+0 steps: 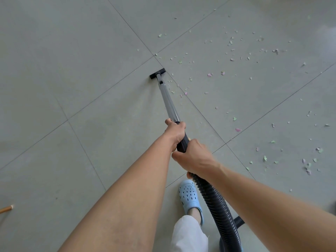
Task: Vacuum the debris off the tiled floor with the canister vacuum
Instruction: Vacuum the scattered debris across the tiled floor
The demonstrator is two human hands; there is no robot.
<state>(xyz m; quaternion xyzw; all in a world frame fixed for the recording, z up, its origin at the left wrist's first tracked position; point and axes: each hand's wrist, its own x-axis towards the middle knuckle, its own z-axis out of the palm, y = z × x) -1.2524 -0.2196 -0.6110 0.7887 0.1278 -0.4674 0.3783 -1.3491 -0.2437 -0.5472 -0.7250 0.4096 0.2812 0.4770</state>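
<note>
Forearms fill lower frame. Wand (pixel 170 104) gripped by both hands: left hand (pixel 175 132) wrapped round upper handle, right hand (pixel 195 158) clenched round handle where hose (pixel 216 202) joins. Nozzle (pixel 157 73) set flat on floor (pixel 63 70) at tile joint, at left edge of debris (pixel 236 51). Step judged: sweeping underway, most scraps uncollected. Next move calls for strokes rightward through scatter. Canister cut off at bottom edge; fingertips hidden under handle.
</note>
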